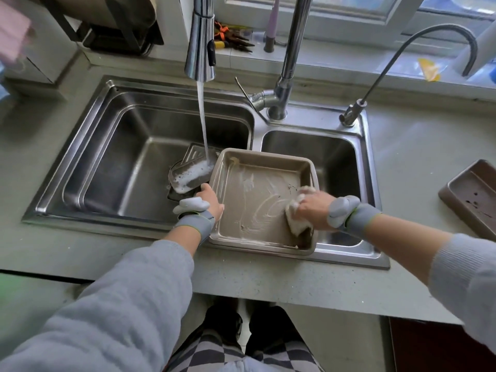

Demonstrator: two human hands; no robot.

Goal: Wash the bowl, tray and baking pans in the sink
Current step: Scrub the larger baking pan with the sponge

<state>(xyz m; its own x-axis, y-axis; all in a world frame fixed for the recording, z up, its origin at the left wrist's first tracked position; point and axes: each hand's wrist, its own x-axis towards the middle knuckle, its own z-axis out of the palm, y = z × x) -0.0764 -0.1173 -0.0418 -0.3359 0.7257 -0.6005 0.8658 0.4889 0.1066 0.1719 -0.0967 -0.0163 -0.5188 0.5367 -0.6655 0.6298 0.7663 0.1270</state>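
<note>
A person stood at a two-basin steel sink (316,257) set in the worktop (268,280), scrubbing a square, tan baking pan (257,200). The pan was propped over the divider between the basins, near the sink's front edge. The left hand (212,198) gripped the pan's left rim. The right hand (312,208) clutched a soapy white cloth (295,222) against the pan's inner right side; suds streaked its floor.

The step in hand looked like soaping this pan; next it would probably need rinsing under the running tap (201,47).

Counted: one tan pan, one foamy clear tray (188,174) under the stream in the left basin, possibly another dark pan beneath it, and one brown tray (472,194) at the worktop's right edge. No bowl was clearly visible.
</note>
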